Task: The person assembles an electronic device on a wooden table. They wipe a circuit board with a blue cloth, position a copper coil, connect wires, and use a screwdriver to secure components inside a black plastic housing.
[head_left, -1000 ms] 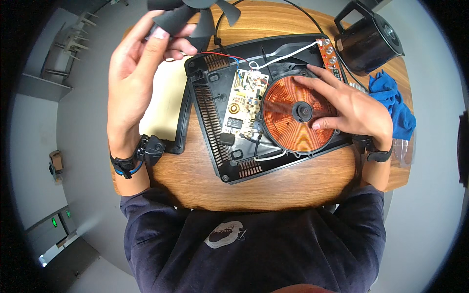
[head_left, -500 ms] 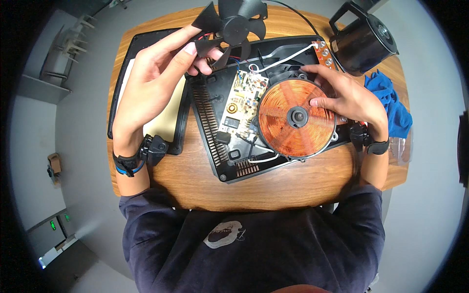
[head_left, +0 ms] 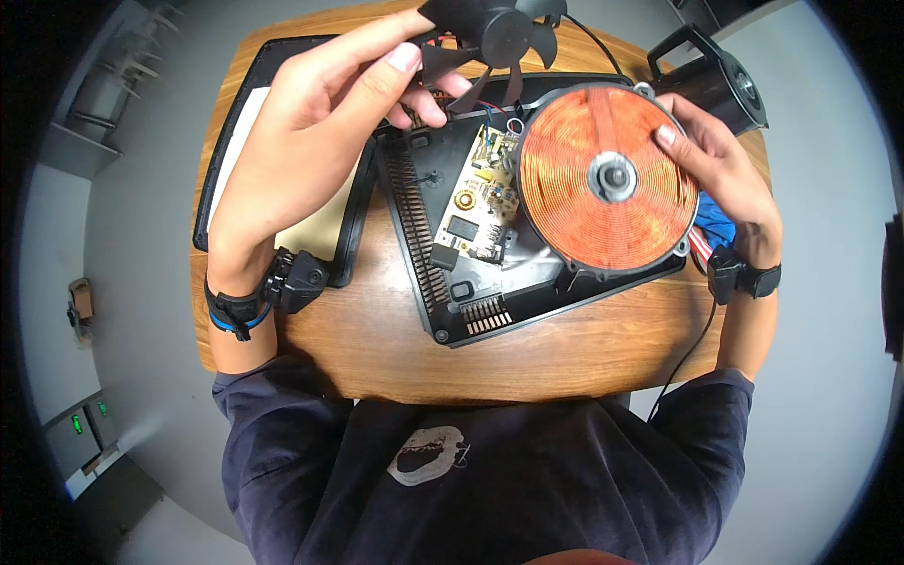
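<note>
Between the thumb and fingers of my left hand (head_left: 353,104) is a black cooling fan (head_left: 507,40), raised over the far side of an opened black housing (head_left: 414,198). Thin red and blue wires run down from the fan. My right hand (head_left: 720,160) grips the right edge of a round copper induction coil (head_left: 565,188), thumb on its face and fingers behind. The coil is lifted above the housing and covers its right part. Left of the coil, a pale circuit board (head_left: 476,212) lies inside the housing.
A black-framed panel (head_left: 344,259) with a pale sheet (head_left: 320,221) lies under my left forearm. A black kettle (head_left: 711,80) stands at the far right, near a blue cloth (head_left: 718,221). Wooden tabletop (head_left: 452,372) shows along the near edge.
My right hand has lifted the coil out of the housing, up and to the right. The fan in my left hand has shifted a little to the right.
</note>
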The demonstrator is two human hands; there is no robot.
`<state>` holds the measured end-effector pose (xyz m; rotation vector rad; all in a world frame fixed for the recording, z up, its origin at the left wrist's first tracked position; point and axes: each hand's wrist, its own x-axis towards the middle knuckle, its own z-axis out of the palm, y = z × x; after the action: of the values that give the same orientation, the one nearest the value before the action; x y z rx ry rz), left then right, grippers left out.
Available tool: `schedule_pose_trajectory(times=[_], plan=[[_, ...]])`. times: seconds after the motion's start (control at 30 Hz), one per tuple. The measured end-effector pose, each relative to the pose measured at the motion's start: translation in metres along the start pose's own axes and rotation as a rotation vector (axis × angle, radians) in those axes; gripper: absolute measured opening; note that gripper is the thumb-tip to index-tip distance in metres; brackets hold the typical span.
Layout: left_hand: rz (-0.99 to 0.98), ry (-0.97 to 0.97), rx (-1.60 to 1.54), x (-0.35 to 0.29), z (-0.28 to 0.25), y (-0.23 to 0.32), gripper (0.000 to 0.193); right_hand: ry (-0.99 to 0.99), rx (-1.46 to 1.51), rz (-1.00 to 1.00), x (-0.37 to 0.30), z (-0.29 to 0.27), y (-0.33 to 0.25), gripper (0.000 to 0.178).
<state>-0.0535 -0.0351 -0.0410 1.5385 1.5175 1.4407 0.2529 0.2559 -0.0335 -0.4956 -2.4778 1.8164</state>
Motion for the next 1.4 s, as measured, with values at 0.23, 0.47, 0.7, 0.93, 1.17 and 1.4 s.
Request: schedule_pose_trajectory(times=[0.23,0.47,0.7,0.93,1.17,1.4], plan=[[-0.006,0.176,-0.020,-0.001,0.008,0.015,0.045,0.088,0.256,0.007,0.031,0.032,-0.004,0.044],[-0.011,0.162,-0.133,0.003,0.001,0.013,0.041,0.059,0.288,0.060,0.062,0.060,0.005,0.046],[-0.042,0.038,0.054,-0.002,-0.006,-0.006,0.045,-0.230,0.269,0.160,0.060,0.081,0.003,0.039],[-0.074,-0.133,0.274,0.006,0.012,0.007,0.043,-0.313,0.082,0.126,0.046,0.076,0.010,0.038],[0.006,-0.042,0.274,0.014,0.008,-0.008,0.039,-0.337,0.214,0.245,0.025,0.075,-0.003,0.032],[0.013,0.221,0.156,0.030,0.000,0.003,0.039,-0.183,0.216,0.198,-0.025,0.055,0.013,0.020]])
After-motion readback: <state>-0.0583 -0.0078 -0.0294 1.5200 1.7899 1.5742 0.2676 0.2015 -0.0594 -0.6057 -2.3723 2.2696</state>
